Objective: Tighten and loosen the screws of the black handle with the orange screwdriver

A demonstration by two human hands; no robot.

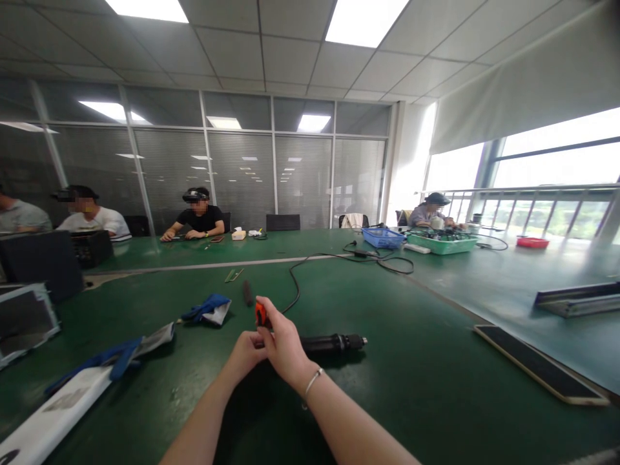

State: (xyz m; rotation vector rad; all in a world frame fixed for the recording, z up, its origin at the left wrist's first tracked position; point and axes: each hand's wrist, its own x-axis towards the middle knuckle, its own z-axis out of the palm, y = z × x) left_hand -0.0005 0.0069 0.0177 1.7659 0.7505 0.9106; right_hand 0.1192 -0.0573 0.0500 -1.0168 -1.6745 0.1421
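In front of me my right hand, with a thin bracelet at the wrist, grips a small orange-and-black object upright between thumb and fingers. Its exact kind is unclear. My left hand is closed just below, its fingertips pinched together against the right hand; whatever lies between them is hidden. Behind the right hand a black electric screwdriver rests on the green table, its bit end pointing right and its rear part covered. A dark rod-like piece lies just beyond my hands.
Blue-and-grey gloves and a long white panel are on the left. A black cable crosses the table. A flat dark panel lies right. Blue and green baskets stand farther back; several people sit around.
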